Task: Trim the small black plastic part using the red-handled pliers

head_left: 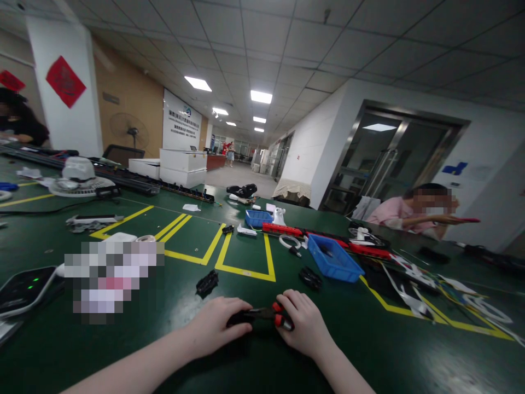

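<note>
Near the table's front edge, my right hand (302,323) is closed round the red-and-black handles of pliers (262,313), whose jaws point left. My left hand (219,326) is closed on a black part (240,317) at the jaws; its shape is mostly hidden by the fingers. The two hands are a short way apart, with the metal of the pliers between them. A black bundle (207,283) lies just beyond my left hand, and another black bundle (310,278) lies beyond my right hand.
A blue bin (334,260) stands right of centre, with a smaller blue tray (258,218) farther back. Red strips (324,236) run behind it. Cables and white parts lie at the right. A black device (27,290) is at the left. A person (410,210) sits across the table.
</note>
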A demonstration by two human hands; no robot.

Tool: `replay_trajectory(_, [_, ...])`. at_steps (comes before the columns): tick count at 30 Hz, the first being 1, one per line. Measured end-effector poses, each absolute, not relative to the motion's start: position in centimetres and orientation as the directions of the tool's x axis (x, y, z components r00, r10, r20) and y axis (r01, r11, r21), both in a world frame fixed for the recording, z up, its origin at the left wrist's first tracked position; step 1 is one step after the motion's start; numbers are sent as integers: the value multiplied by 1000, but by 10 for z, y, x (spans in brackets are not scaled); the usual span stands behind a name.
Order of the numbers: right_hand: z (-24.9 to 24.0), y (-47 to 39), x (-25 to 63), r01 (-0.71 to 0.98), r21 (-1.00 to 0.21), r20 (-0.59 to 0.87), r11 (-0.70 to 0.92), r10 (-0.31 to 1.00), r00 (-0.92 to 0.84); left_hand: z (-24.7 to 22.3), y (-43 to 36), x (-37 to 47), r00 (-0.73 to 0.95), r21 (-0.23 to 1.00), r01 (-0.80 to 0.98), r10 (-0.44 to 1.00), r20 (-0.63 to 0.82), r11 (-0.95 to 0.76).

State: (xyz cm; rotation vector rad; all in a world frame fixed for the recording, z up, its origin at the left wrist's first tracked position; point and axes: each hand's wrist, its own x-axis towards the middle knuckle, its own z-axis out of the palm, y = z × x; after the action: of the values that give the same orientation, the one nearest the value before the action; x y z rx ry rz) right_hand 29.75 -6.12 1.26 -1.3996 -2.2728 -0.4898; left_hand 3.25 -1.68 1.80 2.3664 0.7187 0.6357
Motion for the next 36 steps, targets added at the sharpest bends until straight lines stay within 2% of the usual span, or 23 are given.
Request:
replay_trajectory(12, [14,-60,296,898,94,515,429,751,-413,25,-23,31,733,672,332,629,258,-662])
replay_trajectory(18, [16,-61,296,905,39,497,424,777,-385,14,-16,33,727,717,269,624,286,-642])
replay_trajectory(24, [18,-61,296,916,26,510,401,782,-357,8,-12,33,686,727,313,675,272,-611])
replay_trajectory(29, [18,-59,298,913,22,549,407,758,-351,7,-11,32,662,762,255,682,311,-595])
replay_trajectory(36, [14,-59,298,912,60,533,405,760,-372,7,-8,32,657,773,199,667,350,-602])
